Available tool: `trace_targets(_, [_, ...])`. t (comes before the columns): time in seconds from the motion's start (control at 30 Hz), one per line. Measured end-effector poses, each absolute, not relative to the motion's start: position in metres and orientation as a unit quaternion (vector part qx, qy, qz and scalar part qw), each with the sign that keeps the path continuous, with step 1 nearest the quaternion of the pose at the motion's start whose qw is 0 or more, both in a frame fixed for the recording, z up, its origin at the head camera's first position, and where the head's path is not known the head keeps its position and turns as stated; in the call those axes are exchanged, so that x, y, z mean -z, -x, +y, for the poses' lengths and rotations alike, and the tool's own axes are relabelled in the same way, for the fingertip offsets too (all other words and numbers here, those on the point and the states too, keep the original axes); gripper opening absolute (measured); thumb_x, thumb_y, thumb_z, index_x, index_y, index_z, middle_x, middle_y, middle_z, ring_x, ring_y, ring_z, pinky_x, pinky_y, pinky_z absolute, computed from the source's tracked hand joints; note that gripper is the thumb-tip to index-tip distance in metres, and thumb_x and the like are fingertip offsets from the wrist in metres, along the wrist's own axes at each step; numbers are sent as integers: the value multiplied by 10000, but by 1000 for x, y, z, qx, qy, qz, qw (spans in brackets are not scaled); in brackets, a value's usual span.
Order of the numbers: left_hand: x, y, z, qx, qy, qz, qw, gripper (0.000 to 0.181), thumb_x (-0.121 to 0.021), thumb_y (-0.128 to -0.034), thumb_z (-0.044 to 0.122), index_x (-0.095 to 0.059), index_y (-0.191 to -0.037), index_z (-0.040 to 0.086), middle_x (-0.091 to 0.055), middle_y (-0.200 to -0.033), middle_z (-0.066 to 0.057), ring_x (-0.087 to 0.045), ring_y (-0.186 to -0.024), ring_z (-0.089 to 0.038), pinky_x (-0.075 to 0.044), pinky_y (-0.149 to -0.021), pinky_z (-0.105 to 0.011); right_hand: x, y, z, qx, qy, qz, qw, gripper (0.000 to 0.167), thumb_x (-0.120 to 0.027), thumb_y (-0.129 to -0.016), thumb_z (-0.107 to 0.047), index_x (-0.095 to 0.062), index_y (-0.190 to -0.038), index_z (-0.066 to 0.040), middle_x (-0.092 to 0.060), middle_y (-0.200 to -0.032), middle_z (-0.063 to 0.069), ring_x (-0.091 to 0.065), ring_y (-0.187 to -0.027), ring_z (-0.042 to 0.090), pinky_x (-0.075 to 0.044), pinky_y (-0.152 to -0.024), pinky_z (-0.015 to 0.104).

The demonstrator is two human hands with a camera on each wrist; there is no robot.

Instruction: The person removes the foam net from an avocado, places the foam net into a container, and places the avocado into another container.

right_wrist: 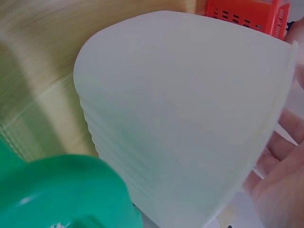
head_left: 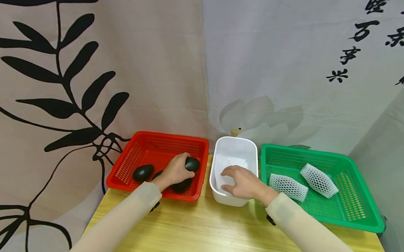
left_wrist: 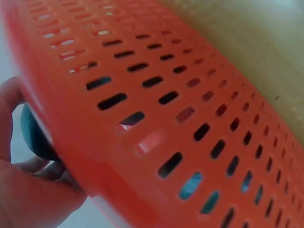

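My left hand (head_left: 176,170) grips a dark green avocado (head_left: 192,164) above the right side of the red basket (head_left: 203,155). Below and around that hand lie more avocados, one of them (head_left: 143,173) at the basket's left and another (head_left: 181,185) partly hidden under the hand. My right hand (head_left: 242,182) reaches into the white bin (head_left: 236,139), thumb and fingers apart, beside white foam netting (head_left: 219,175) inside it. In the right wrist view the bin's wall (right_wrist: 180,104) hides the fingertips' surroundings.
To the right stands a green basket (head_left: 356,190) with two white foam-netted pieces, one netted piece (head_left: 288,186) near its left and the other netted piece (head_left: 319,180) in the middle. All three containers stand on a wooden table (head_left: 198,229) before a patterned curtain (head_left: 164,65).
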State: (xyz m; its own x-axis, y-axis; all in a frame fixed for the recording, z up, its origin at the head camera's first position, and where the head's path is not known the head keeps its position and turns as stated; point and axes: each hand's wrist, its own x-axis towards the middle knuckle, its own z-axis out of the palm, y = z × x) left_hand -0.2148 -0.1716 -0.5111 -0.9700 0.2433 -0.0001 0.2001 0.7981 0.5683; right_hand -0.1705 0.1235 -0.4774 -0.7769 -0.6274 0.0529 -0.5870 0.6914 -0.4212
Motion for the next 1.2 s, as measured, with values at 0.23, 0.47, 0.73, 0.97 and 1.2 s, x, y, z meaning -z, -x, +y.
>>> trace_targets(0.23, [516,229,-168,-259,-110,956,82,754,-849,-820,206,-502,-1442,-43,-624,-1338,-198,-631,-1109,-325,-553,-965,-448,469,165,128,223,327,917,37,408,-743,-936,-286,-712,-1277,-64,-659,-1358,94,-580,-1313,315,-457,-1110,490])
trace_targets(0.47, [520,238,-166,-244,-102,958,107,775,-859,-838,198,-472,-1459,-57,-636,-1321,-232,-650,-1107,-362,-549,-977,-485,461,164,148,253,301,919,8,442,-751,-937,-255,-681,-1329,-62,-624,-1416,111,-556,-1344,334,-459,-1097,538])
trace_targets(0.73, [522,242,-169,-218,-99,961,136,762,-820,-900,178,-438,-1524,-37,-618,-1373,-224,-634,-1150,-358,-531,-1013,-494,448,168,194,265,247,932,-3,503,-753,-946,-243,-632,-1389,-36,-570,-1472,175,-496,-1383,419,-424,-1091,627])
trace_targets(0.97, [525,240,-169,-188,-114,964,151,699,-810,-917,193,-485,-1494,-31,-617,-1387,-211,-606,-1206,-358,-477,-1075,-513,455,174,244,268,195,943,19,566,-735,-981,-304,-569,-1447,-29,-495,-1523,231,-502,-1348,464,-432,-1038,674])
trace_targets(1.2, [531,238,-168,-185,-104,964,163,709,-806,-923,205,-473,-1508,-18,-608,-1402,-207,-585,-1242,-373,-429,-1110,-553,481,177,275,234,162,958,45,654,-756,-950,-353,-552,-1446,20,-499,-1488,296,-507,-1310,516,-451,-988,700])
